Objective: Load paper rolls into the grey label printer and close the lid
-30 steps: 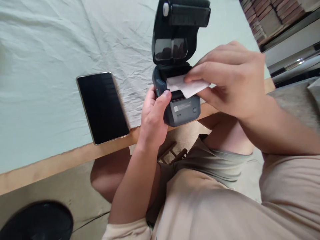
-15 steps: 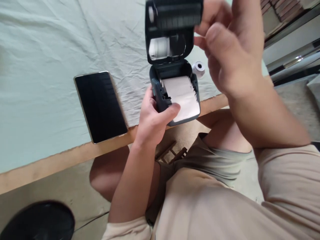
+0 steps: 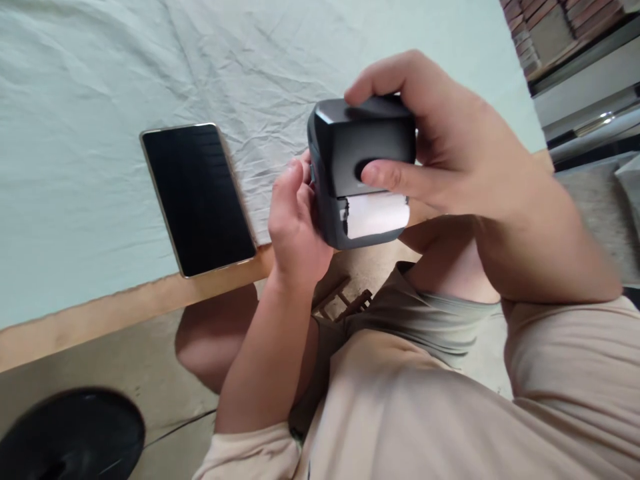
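Observation:
A dark portable label printer (image 3: 345, 157) is held up near the table's front edge, its lid down over the body. A strip of white paper (image 3: 379, 215) shows below the lid and reaches the printer's near end. My left hand (image 3: 299, 223) grips the printer from its left side and underneath; some of those fingers are hidden behind it. My right hand (image 3: 440, 140) is wrapped over the lid from the right, thumb on top and fingers on the far edge. The small paper roll seen earlier is hidden now.
Left of the printer, a tablet with a black screen (image 3: 200, 200) lies on the pale green cloth (image 3: 90, 167), close to the wooden table edge (image 3: 215, 288). A round black object (image 3: 75, 433) stands on the floor at lower left. Bricks (image 3: 593, 17) appear at upper right.
The printer's lid has swung from upright to down, covering most of the paper. My right hand has come down onto the lid. My left thumb has moved off the paper to the printer's side.

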Available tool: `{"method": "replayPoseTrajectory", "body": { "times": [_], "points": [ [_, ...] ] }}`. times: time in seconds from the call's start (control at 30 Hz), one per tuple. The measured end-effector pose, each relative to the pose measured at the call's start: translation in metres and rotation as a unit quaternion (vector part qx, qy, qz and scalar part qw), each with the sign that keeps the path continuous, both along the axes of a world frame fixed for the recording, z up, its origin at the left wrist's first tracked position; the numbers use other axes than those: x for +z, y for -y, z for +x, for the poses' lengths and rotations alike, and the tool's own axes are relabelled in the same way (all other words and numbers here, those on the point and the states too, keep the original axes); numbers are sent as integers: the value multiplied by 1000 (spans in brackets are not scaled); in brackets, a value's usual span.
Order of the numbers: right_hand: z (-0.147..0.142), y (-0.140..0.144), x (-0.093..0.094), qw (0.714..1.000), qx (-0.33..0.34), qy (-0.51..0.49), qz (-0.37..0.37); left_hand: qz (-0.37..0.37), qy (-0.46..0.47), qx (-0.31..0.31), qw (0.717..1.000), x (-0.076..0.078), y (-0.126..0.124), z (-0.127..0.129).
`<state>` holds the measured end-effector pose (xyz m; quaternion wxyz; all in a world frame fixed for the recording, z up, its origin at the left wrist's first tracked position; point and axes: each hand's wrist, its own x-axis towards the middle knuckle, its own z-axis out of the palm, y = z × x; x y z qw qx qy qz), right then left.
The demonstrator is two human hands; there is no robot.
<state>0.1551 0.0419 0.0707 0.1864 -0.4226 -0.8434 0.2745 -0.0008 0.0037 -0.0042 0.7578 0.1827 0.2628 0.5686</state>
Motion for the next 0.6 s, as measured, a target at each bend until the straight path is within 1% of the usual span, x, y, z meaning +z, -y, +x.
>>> {"method": "replayPoseTrajectory", "body": {
  "times": [0.17, 0.33, 0.4, 0.5, 0.6],
  "points": [
    [2, -1, -6, 999, -6, -40, 2, 4, 7, 41, 999, -8, 0, 2],
    [12, 8, -9, 997, -38, -61, 37, 24, -19, 26, 999, -12, 1, 1],
    [17, 10, -9, 997, -35, -63, 23, 26, -29, 31, 999, -12, 2, 1],
    [24, 12, -10, 998, -11, -56, 10, 21, -49, 42, 998, -12, 2, 1],
    [27, 13, -8, 999, -11, -52, -1, 13, -67, 49, 996, -13, 3, 1]
  ]
}}
